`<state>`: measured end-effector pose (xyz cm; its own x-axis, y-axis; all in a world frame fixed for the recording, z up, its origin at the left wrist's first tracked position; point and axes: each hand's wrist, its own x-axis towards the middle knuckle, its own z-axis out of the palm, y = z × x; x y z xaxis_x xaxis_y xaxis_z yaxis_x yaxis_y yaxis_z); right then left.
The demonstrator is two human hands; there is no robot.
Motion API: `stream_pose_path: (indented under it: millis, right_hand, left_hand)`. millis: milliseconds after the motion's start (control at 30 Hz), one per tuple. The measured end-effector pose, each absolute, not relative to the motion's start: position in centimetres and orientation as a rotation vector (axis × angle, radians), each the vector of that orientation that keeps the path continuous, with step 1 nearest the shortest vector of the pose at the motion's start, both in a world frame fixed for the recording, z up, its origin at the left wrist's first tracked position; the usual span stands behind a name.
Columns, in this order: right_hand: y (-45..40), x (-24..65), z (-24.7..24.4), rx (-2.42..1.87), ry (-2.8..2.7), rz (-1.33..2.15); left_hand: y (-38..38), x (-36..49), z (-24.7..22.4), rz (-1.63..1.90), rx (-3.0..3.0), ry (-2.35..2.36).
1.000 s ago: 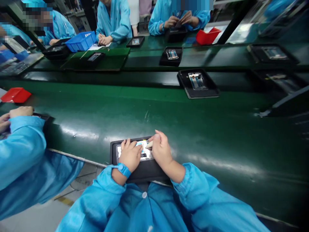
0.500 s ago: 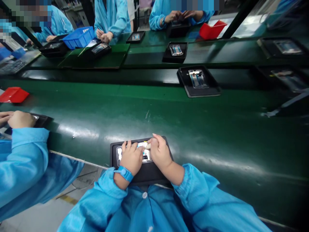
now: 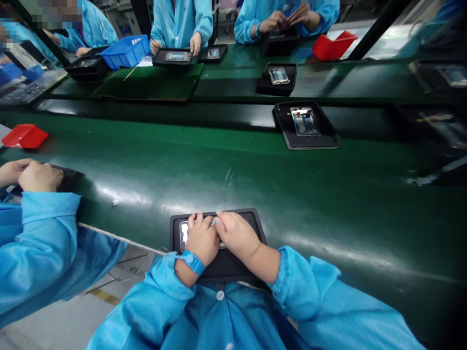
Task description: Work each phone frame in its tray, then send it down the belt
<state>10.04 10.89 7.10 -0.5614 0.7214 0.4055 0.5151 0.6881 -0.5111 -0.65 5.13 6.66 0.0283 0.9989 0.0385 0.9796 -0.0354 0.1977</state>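
Both my hands sit close together over a black tray [image 3: 233, 216] on the green conveyor belt. Under them lies a phone frame [image 3: 184, 235], with only its left end showing. My left hand [image 3: 202, 238], with a blue wrist strap [image 3: 191, 263] on it, has its fingers curled down on the frame. My right hand [image 3: 237, 236] rests against it, fingertips meeting at the frame's middle. The hands hide most of the frame, and whatever the right hand holds cannot be seen.
A co-worker's hands [image 3: 32, 175] work on a tray at my left. Further black trays with phone frames [image 3: 304, 121] lie along the belt. A red bin [image 3: 25, 136] stands left, and a blue crate [image 3: 126, 51] stands across the line.
My right hand has moved left against my left hand, covering the frame's middle. The pale item seen at its fingertips earlier is now hidden. A far co-worker now has a tray in front.
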Motion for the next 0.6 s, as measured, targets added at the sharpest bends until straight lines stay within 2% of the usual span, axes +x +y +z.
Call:
stream_pose_path:
  millis: [100, 167, 367, 600]
  right_hand:
    - [10.9, 9.4, 7.0, -0.925, -2.364, 0.449]
    - [11.1, 9.4, 6.9, -0.972, -2.266, 0.57]
    - [11.9, 10.5, 6.5, -1.446, -1.299, 1.188]
    - [11.4, 10.2, 6.2, -1.412, -1.148, 1.222]
  left_hand:
    - [5.1, -0.8, 6.6, 0.238, 2.151, 2.08]
    - [5.1, -0.8, 6.6, 0.251, 2.125, 2.076]
    - [5.6, -1.0, 6.8, 0.387, 1.937, 2.11]
    - [6.6, -0.4, 7.0, 0.36, 1.68, 2.183]
